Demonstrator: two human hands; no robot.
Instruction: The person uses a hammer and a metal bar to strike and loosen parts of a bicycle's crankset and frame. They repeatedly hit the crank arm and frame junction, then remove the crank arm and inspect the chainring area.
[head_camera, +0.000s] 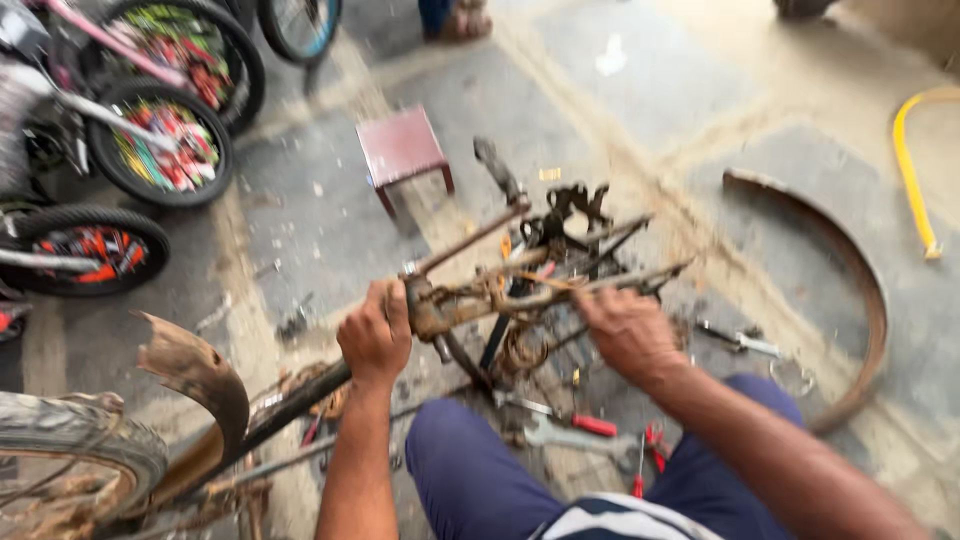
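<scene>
Both hands on rusty bicycle frame.
My left hand grips its tube; my right hand clasps the thin stays.

Small red stool, kids' bikes, yellow hose, rusty mudguard, red-handled pliers.

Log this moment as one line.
left hand: gripping rusty bicycle frame | right hand: on frame's rear stays | tools: on floor

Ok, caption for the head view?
Both hands, left and right, grip a rusty bicycle frame above scattered tools.
</scene>
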